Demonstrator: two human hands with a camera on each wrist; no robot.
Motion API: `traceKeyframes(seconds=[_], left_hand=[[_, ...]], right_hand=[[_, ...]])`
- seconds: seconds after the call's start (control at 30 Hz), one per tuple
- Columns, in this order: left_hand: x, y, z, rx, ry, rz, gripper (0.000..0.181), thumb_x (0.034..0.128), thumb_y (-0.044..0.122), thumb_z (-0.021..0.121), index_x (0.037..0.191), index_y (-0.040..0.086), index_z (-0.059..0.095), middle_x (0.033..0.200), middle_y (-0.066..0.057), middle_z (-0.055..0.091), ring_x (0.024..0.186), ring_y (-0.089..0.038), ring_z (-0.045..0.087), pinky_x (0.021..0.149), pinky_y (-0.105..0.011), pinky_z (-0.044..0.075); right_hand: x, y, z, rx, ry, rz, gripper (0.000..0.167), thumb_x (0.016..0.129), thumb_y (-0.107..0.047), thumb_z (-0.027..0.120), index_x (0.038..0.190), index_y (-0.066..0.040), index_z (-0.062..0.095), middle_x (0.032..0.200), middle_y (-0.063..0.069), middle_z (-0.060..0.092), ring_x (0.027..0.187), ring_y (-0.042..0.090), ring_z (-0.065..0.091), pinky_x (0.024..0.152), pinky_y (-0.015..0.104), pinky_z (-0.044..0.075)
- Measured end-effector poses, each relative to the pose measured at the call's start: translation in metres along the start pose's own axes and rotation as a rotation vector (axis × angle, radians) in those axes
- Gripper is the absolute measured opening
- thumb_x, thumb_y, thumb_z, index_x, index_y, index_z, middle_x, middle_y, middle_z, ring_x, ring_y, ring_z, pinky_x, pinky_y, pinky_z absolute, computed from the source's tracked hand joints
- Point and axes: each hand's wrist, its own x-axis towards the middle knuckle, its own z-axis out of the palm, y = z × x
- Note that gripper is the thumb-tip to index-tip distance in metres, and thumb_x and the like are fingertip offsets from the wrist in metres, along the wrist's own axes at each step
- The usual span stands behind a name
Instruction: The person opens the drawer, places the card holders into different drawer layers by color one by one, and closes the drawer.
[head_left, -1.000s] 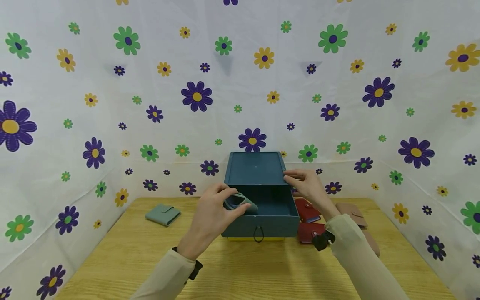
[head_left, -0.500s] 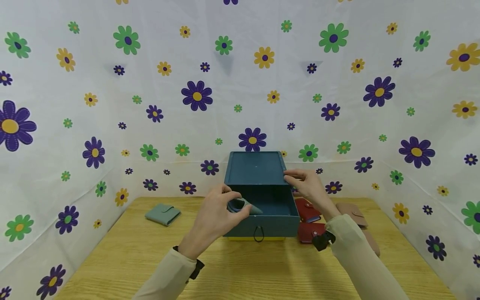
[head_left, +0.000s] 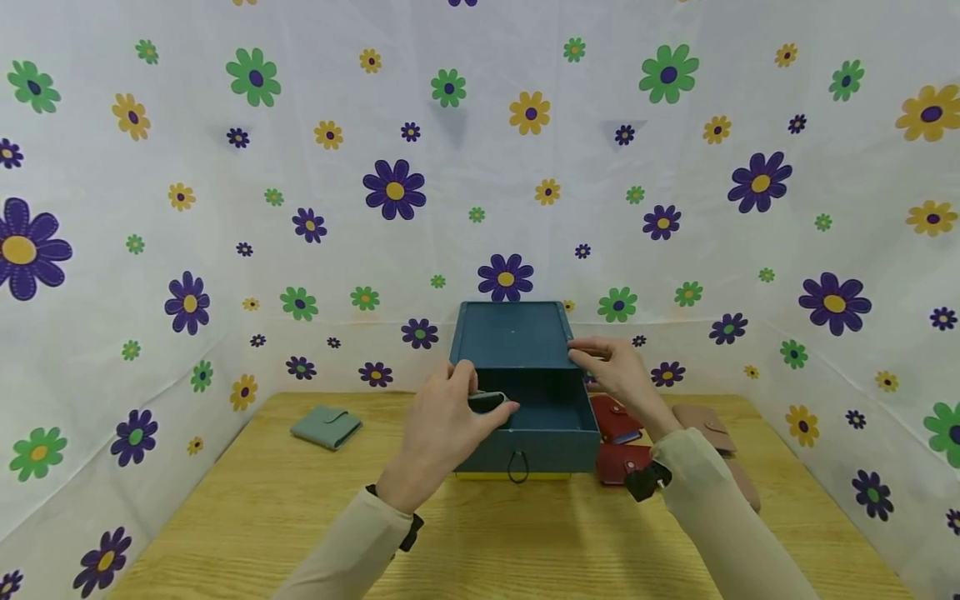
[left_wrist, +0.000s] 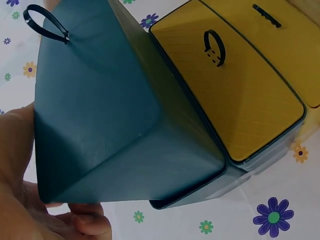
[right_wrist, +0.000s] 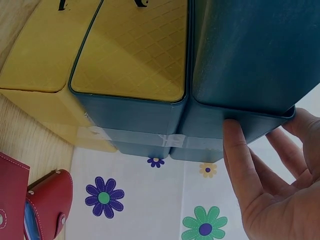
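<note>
My left hand (head_left: 442, 425) pinches a grey-green wallet (head_left: 491, 397) between thumb and fingers, inside the pulled-out top drawer. Only the wallet's upper edge shows above the thumb. The blue drawer's front (head_left: 547, 454) carries a black loop handle (head_left: 517, 468). In the left wrist view the drawer (left_wrist: 95, 100) hides the wallet and most of the fingers. My right hand (head_left: 618, 371) touches the upper right edge of the blue drawer cabinet (head_left: 510, 333). In the right wrist view one straight finger (right_wrist: 237, 150) rests against the cabinet's side.
Another grey-green wallet (head_left: 326, 427) lies on the wooden table (head_left: 247, 517) at the left. Right of the cabinet are red wallets (head_left: 618, 462) and tan ones (head_left: 705, 429). Yellow drawers (left_wrist: 230, 80) sit below the open one. A flowered cloth (head_left: 480, 167) surrounds the table.
My left hand has moved slightly right and forward, and the wallet in it has gone lower into the drawer. The right hand keeps its place on the cabinet.
</note>
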Motion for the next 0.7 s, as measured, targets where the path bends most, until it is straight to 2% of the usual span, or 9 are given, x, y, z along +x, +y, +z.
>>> traceKeyframes(seconds=[0.3, 0.5, 0.7], left_hand=[[0.0009, 0.0011, 0.0004, -0.033, -0.012, 0.009, 0.052, 0.0758, 0.054, 0.077, 0.084, 0.011, 0.051, 0.076, -0.003, 0.037, 0.062, -0.014, 0.039, 0.052, -0.023, 0.03], [0.0005, -0.0016, 0.0002, -0.053, 0.004, 0.022, 0.042, 0.083, 0.048, 0.073, 0.083, 0.014, 0.049, 0.075, -0.003, 0.037, 0.06, -0.014, 0.036, 0.052, -0.024, 0.029], [0.0008, -0.0083, -0.0009, -0.077, 0.044, 0.047, 0.031, 0.0892, 0.039, 0.07, 0.083, 0.011, 0.056, 0.074, -0.002, 0.042, 0.061, -0.014, 0.037, 0.054, -0.025, 0.032]], right_hand=[[-0.001, 0.0002, 0.0011, 0.001, 0.0, 0.009, 0.041, 0.098, -0.03, 0.058, 0.135, -0.01, 0.06, 0.135, 0.019, 0.06, 0.118, 0.037, 0.061, 0.085, 0.044, 0.057], [-0.0006, 0.0003, 0.0008, 0.006, 0.002, 0.007, 0.041, 0.098, -0.03, 0.058, 0.135, -0.01, 0.06, 0.134, 0.019, 0.06, 0.117, 0.037, 0.062, 0.083, 0.044, 0.058], [-0.0004, -0.0004, 0.001, 0.006, 0.004, 0.005, 0.041, 0.098, -0.029, 0.058, 0.134, -0.009, 0.06, 0.134, 0.02, 0.06, 0.117, 0.037, 0.062, 0.082, 0.044, 0.058]])
